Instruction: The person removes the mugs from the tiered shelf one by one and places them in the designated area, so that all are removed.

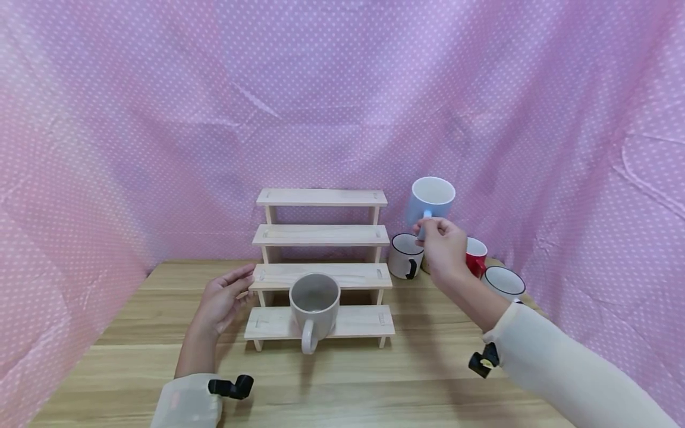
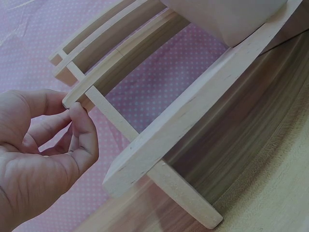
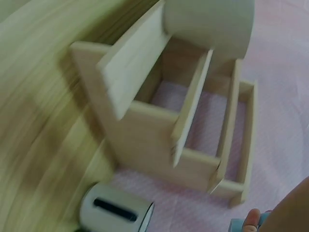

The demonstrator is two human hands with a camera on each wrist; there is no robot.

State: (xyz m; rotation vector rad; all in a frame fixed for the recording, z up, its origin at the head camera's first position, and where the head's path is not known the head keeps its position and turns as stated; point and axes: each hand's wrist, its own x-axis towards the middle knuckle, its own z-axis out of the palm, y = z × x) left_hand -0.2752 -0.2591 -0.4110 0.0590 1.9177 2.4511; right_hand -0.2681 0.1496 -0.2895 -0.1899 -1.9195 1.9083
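Note:
A light wooden rack with stepped shelves [image 1: 321,235] stands on the table. My left hand [image 1: 223,300] pinches the left end of its second shelf from the bottom; in the left wrist view the thumb and index finger [image 2: 83,126] meet on that shelf end [image 2: 77,99]. My right hand [image 1: 443,245] holds a light blue mug [image 1: 432,199] by its handle, raised to the right of the rack. At the right wrist view's bottom edge only a bit of the blue mug [image 3: 236,225] shows. A beige mug [image 1: 316,300] sits upright on the lowest shelf, handle toward me.
Right of the rack stand a white mug with black rim and handle [image 1: 402,258], a red mug [image 1: 475,254] and another black-rimmed white mug [image 1: 503,280]. My right forearm partly covers that group. A pink dotted cloth [image 1: 342,107] hangs behind the wooden table [image 1: 342,386].

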